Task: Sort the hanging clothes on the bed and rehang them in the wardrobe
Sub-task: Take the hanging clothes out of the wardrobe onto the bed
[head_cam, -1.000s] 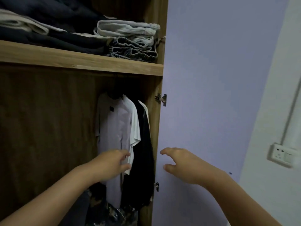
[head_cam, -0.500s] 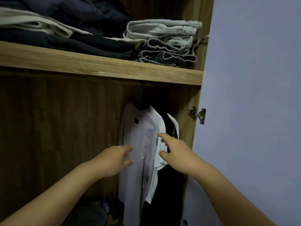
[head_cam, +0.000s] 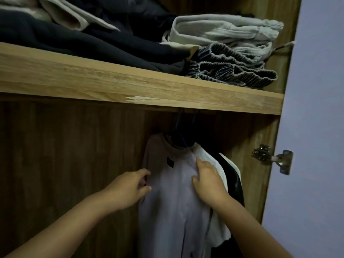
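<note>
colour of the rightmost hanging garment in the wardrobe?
Black hanging garment with a white edge at the shoulder, seen in the head view.

Left hand and right hand on pale hanging shirt inside wooden wardrobe.

Three garments hang below the shelf: one pale shirt, one white shirt and one black garment. Two hands reach in, one left hand and one right hand. One metal hinge is on the door. The folded clothes above overlap too much to count.
</note>
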The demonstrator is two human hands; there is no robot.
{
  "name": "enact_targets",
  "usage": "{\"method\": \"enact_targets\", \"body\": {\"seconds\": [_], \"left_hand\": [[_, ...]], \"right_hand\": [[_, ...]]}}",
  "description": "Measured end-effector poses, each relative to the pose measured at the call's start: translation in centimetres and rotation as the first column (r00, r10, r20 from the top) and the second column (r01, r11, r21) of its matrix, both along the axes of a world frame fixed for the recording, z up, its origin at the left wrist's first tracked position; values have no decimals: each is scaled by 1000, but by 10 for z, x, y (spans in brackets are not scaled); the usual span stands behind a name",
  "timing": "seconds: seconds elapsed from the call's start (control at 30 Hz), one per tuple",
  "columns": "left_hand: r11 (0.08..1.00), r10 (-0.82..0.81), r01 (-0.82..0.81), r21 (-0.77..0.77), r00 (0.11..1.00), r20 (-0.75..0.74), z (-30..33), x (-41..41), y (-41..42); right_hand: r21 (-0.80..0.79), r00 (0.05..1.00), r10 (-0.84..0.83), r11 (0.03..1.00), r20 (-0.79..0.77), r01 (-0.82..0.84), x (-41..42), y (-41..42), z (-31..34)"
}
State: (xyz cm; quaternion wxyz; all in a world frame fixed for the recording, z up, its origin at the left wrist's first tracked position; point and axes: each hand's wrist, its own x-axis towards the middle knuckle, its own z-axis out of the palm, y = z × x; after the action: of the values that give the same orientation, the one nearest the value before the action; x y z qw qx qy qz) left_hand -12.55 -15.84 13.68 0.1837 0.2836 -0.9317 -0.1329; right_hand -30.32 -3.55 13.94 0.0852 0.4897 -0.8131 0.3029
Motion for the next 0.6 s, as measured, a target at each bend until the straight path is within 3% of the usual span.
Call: {"method": "enact_targets", "body": {"seconds": [0.07, 0.13, 0.27, 0.33, 0.37, 0.6], "left_hand": [[1000, -13, 13, 3, 1000, -20, 0, 1, -16], [1000, -21, 21, 17, 998, -52, 0, 1, -27], [999, -40, 43, 25, 993, -115, 0, 0, -39], [998, -42, 48, 38, 989, -139, 0, 1, -44], [998, -38, 46, 47, 988, -148, 0, 2, -46], [997, 14, 3, 78, 978, -207, -1, 7, -56]], "right_hand": [[-83, 992, 35, 996, 121, -25, 1, -13, 1], [-188, 920, 159, 977, 358, -96, 4, -26, 1], [-434, 531, 432, 891, 729, -131, 15, -50, -7], [-545, 362, 531, 836, 767, -71, 18, -57, -10], [-574, 320, 556, 818, 767, -47, 18, -58, -10], [-726, 135, 719, 688, 682, 4, 22, -45, 2]]}}
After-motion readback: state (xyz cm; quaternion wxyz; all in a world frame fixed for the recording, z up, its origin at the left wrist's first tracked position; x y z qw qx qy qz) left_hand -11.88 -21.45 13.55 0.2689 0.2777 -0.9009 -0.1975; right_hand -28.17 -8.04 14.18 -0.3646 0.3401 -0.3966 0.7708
